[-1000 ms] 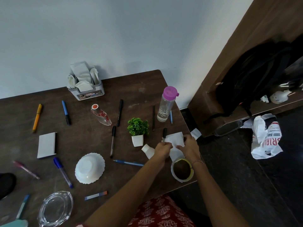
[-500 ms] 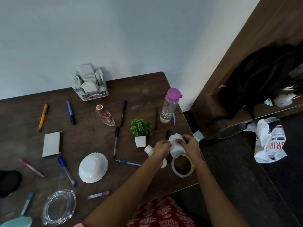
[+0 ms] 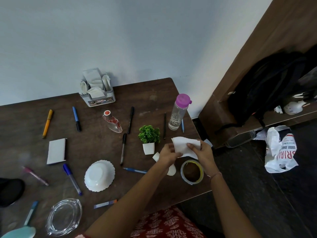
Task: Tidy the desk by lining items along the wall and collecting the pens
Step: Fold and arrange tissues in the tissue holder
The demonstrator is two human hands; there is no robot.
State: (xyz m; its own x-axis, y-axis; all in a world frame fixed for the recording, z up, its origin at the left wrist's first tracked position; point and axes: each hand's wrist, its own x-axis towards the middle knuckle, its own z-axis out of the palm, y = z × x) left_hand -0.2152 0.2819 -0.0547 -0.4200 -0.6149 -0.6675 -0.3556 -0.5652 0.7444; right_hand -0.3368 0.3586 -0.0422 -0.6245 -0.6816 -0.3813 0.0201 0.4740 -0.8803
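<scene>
Both hands hold a white paper napkin (image 3: 181, 145) just above the desk's right side. My left hand (image 3: 169, 154) pinches its lower left edge and my right hand (image 3: 202, 150) grips its right side. Several pens lie scattered on the dark wooden desk (image 3: 96, 145): an orange pen (image 3: 47, 123), a blue-and-black pen (image 3: 76, 118), black pens (image 3: 130, 119) (image 3: 123, 148), a thin black pen (image 3: 164, 125), a blue marker (image 3: 72, 179), a pink pen (image 3: 35, 175) and a blue pen (image 3: 134, 170). A grey napkin holder (image 3: 98, 98) stands against the wall.
Also on the desk: a purple-capped bottle (image 3: 178, 112), a small potted plant (image 3: 148, 139), a tape roll (image 3: 192, 171), an overturned white bowl (image 3: 99, 175), a glass dish (image 3: 63, 216), a white notepad (image 3: 56, 151), a glass perfume bottle (image 3: 113, 121). The desk edge runs close on the right.
The napkin was crumpled between both hands half a second ago. It is now spread flatter and held slightly higher, with the hands a little further apart.
</scene>
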